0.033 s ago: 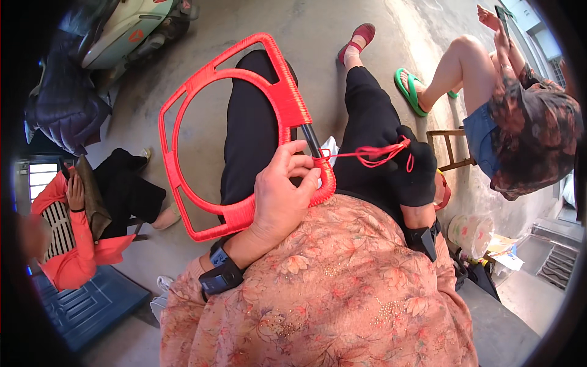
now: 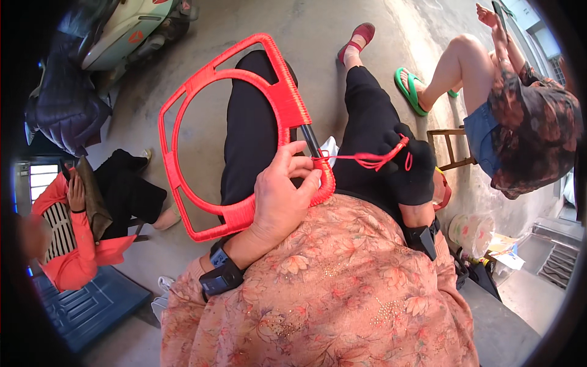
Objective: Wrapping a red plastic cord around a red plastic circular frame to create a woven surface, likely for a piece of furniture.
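A frame [image 2: 288, 101] wound in glossy red cord, with a round opening in its middle, lies across my lap. Along its right side a short black bar [image 2: 311, 139] shows bare between wound parts. My bare left hand [image 2: 282, 186] is closed on the lower right corner, thumb and fingertips pinching at the edge of the winding. From there a thin red cord [image 2: 361, 158] runs to the right. My right hand [image 2: 411, 170], in a black glove, grips the looped bundle of this cord near its fingertips, above my right thigh.
At left sits a person in a coral jacket [image 2: 85, 244]; at right another, in green flip-flops [image 2: 411, 92], sits on a wooden stool [image 2: 449, 147]. A scooter [image 2: 131, 37] stands at far left. A clear plastic container [image 2: 471, 235] is beside me at right.
The gloved fingers of my right hand have shifted slightly and spread a little, and the red cord hangs a touch differently. My left hand and the frame stay in place.
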`<state>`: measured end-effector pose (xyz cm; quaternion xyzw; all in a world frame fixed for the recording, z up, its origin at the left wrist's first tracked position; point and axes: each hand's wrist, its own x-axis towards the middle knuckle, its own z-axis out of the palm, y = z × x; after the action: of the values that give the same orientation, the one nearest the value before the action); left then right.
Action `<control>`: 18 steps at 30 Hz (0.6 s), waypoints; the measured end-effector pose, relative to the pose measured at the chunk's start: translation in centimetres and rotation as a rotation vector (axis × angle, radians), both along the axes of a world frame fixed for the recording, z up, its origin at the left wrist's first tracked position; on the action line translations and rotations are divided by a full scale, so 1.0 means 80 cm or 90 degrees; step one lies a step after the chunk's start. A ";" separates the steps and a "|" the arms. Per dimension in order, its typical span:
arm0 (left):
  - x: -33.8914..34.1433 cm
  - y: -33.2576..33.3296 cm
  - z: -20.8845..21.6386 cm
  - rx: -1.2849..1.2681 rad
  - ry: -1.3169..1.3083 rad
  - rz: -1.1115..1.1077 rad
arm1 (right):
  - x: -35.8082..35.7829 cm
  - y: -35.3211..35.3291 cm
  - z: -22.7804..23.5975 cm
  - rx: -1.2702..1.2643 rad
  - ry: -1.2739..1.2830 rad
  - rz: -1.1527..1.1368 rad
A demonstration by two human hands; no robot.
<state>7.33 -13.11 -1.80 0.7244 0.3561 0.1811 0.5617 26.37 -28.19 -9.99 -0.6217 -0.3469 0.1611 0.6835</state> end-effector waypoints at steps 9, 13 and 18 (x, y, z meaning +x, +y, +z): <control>0.001 0.003 0.011 0.078 0.112 -0.056 | -0.004 0.048 0.053 -0.084 0.365 0.240; 0.000 0.004 0.011 0.109 0.117 -0.070 | -0.026 0.077 0.078 -0.329 0.447 0.282; -0.009 0.011 0.005 0.019 0.091 -0.092 | -0.033 0.080 0.072 -0.201 0.168 0.278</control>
<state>6.61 -12.20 -1.43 0.7679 0.3393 0.0931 0.5354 23.72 -21.76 -4.25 -0.6045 -0.3514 0.4358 0.5667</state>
